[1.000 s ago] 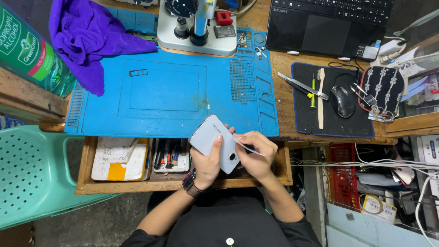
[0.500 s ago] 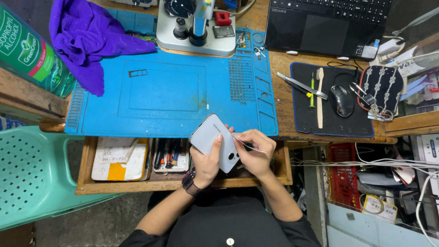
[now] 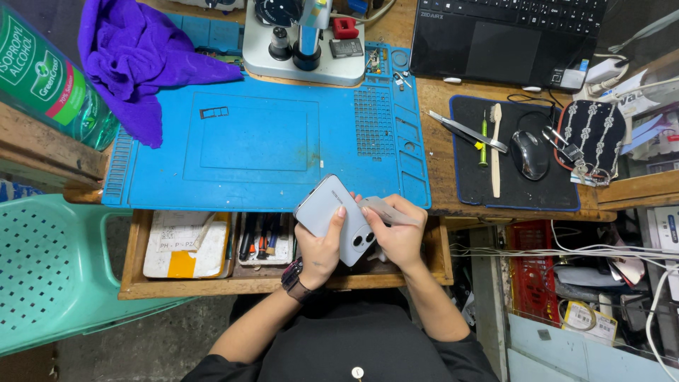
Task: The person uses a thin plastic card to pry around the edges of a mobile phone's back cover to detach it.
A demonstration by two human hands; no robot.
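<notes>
— Two hands are at the front edge of the desk [image 3: 442,152], yes? What do they hold?

— Yes. The left hand [image 3: 320,249] is closed around a light grey phone [image 3: 334,218]. The phone is turned with its back up, so the two round camera lenses show near the lower end. It is tilted and held in the air above the open drawer [image 3: 212,286], just in front of the blue work mat [image 3: 262,141].

— And the right hand?

— The right hand [image 3: 399,237] grips a thin flat tool [image 3: 385,210], pale in colour. Its tip touches the right edge of the phone. What kind of tool it is, I cannot tell.

— What lies around?

— On the mat, at the far side, stands a microscope [image 3: 304,39], and a purple cloth [image 3: 148,60] lies on the left corner. Well to the right is a black pad [image 3: 516,191] with tweezers [image 3: 467,131], a toothbrush [image 3: 495,148] and a mouse [image 3: 529,153]. Behind it is a laptop [image 3: 506,35]. At the far left stands a green bottle [image 3: 49,81], and below it a green plastic chair [image 3: 49,276].
</notes>
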